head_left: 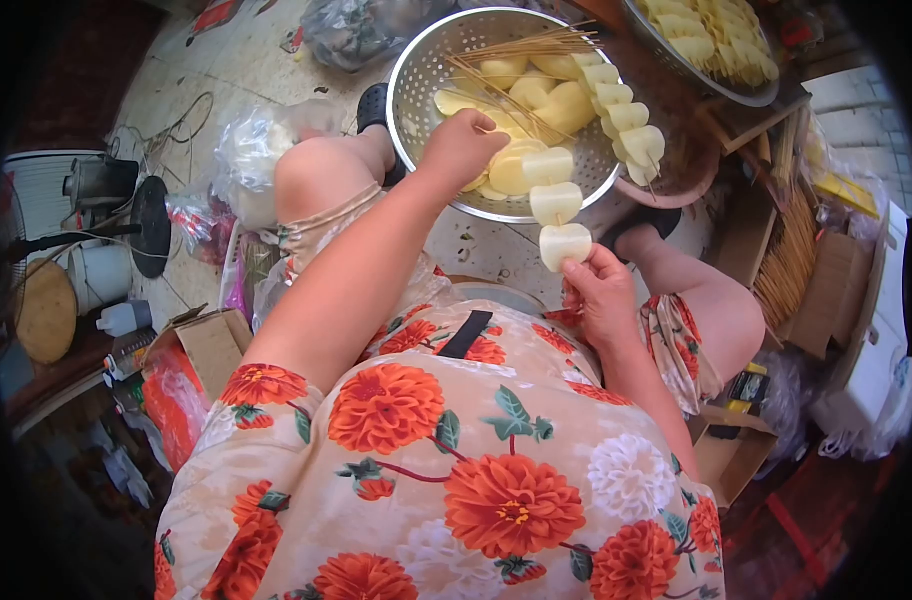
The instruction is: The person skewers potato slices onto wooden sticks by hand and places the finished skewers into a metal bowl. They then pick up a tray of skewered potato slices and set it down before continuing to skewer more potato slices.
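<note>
My right hand [602, 296] grips the lower end of a skewer [557, 205] that carries three pale yellow-white slices, held upright in front of a metal colander [416, 75]. My left hand [463, 147] reaches into the colander, fingers curled over the loose pale slices [516, 170] lying in it; whether it holds one I cannot tell. Another loaded skewer [621, 115] and several bare bamboo sticks [521, 50] rest across the colander's right side.
A second metal bowl [711, 45] of slices sits at top right. A bundle of bamboo sticks [791, 250] lies at right beside cardboard boxes. Plastic bags [251, 150], a fan [136, 225] and a box [211, 345] crowd the floor at left.
</note>
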`<move>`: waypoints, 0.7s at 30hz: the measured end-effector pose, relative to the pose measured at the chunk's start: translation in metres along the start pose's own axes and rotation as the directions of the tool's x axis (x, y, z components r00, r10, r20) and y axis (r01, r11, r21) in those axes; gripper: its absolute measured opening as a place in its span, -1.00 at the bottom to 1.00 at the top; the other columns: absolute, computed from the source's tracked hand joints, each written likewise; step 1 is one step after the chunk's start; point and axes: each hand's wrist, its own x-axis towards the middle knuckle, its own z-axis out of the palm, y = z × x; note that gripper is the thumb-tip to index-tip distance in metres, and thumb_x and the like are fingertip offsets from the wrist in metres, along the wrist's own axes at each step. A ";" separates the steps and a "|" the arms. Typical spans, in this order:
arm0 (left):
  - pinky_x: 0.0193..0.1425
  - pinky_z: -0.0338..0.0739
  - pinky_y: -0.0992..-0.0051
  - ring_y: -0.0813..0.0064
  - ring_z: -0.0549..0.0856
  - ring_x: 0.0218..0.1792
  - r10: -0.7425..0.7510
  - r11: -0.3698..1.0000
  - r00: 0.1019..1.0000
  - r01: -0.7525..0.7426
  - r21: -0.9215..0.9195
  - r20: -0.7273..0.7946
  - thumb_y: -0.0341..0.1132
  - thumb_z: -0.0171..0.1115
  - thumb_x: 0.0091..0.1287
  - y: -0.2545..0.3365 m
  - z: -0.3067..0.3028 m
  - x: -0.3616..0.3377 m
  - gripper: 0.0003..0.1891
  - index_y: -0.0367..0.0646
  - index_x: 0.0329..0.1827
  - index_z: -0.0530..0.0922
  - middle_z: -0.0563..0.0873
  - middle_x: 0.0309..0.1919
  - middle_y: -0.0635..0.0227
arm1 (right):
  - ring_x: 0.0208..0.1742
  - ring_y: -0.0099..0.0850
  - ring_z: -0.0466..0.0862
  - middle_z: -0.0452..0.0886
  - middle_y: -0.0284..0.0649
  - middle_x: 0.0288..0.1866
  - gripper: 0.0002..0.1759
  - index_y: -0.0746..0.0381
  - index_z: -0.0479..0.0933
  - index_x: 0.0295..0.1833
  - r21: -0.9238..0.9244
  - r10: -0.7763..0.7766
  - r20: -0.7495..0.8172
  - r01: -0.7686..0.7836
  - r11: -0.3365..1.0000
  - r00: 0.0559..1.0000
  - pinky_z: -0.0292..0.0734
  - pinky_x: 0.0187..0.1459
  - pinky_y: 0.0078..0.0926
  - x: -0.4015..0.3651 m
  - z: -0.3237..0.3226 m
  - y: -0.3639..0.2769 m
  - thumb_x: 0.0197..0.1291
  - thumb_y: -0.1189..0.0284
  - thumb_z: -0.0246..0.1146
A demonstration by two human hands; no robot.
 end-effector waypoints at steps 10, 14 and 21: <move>-0.07 0.53 0.24 0.13 0.65 -0.11 0.133 0.729 0.983 -0.183 0.660 0.125 -0.19 0.40 0.06 0.006 0.026 0.001 -0.59 -0.13 -0.07 0.49 0.67 -0.19 0.12 | -0.56 -0.71 0.38 0.49 -0.44 -0.51 -0.79 0.28 0.54 -0.08 0.033 -0.087 -0.037 0.089 0.995 0.995 0.28 -0.52 -0.76 -0.005 -0.008 0.001 0.16 0.50 0.26; -0.10 0.53 0.24 0.10 0.66 -0.15 0.225 0.734 0.967 -0.249 0.632 0.120 -0.29 0.32 0.11 -0.009 0.023 0.002 -0.67 -0.11 -0.06 0.51 0.69 -0.25 0.09 | -0.56 -0.72 0.38 0.49 -0.44 -0.50 -0.78 0.29 0.54 -0.07 0.029 -0.103 -0.016 0.104 0.994 0.995 0.28 -0.53 -0.76 -0.005 -0.008 0.001 0.16 0.50 0.26; -0.03 0.55 0.32 0.15 0.69 -0.17 0.177 0.832 0.984 -0.131 0.539 -0.033 -0.46 0.17 0.10 -0.010 -0.008 0.002 -0.69 -0.12 -0.06 0.63 0.70 -0.21 0.04 | -0.57 -0.73 0.38 0.48 -0.46 -0.52 -0.79 0.30 0.55 -0.08 0.002 -0.025 0.059 0.025 1.000 0.998 0.26 -0.54 -0.75 -0.012 -0.005 -0.002 0.17 0.49 0.25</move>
